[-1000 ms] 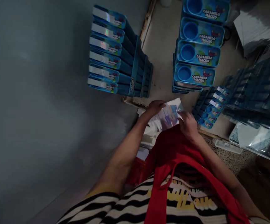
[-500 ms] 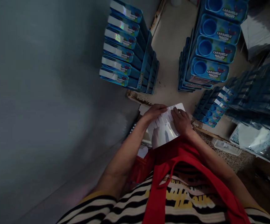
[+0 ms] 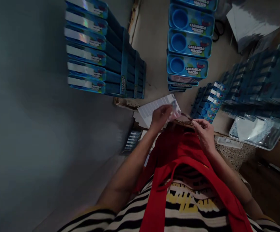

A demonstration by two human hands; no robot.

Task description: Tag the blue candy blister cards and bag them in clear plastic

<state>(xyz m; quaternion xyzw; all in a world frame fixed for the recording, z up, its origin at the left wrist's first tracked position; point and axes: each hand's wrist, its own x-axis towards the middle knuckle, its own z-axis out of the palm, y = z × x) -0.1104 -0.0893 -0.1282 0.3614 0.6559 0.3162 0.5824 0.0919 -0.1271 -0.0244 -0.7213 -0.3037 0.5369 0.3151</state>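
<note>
My left hand [image 3: 161, 116] is closed on a flat white die-cut card sheet [image 3: 152, 108] and holds it over the near edge of the beige worktop [image 3: 154, 48]. My right hand [image 3: 204, 130] is off the sheet, just right of it at the table edge. Its thumb and forefinger are pinched together; what they hold, if anything, is too small to see. A red apron [image 3: 178, 154] over a striped shirt fills the space below both hands.
A row of folded blue boxes [image 3: 101, 54] stands at the left, a stack printed CARAMELO MACIZO [image 3: 189, 45] in the middle, and smaller blue boxes [image 3: 209, 101] and more rows at the right. A clear plastic tray [image 3: 258, 132] sits lower right. A grey wall [image 3: 33, 112] runs along the left.
My right hand has let go of the white sheet and drawn back to the right. My left hand alone has carried the sheet up and left. The camera has swung right.
</note>
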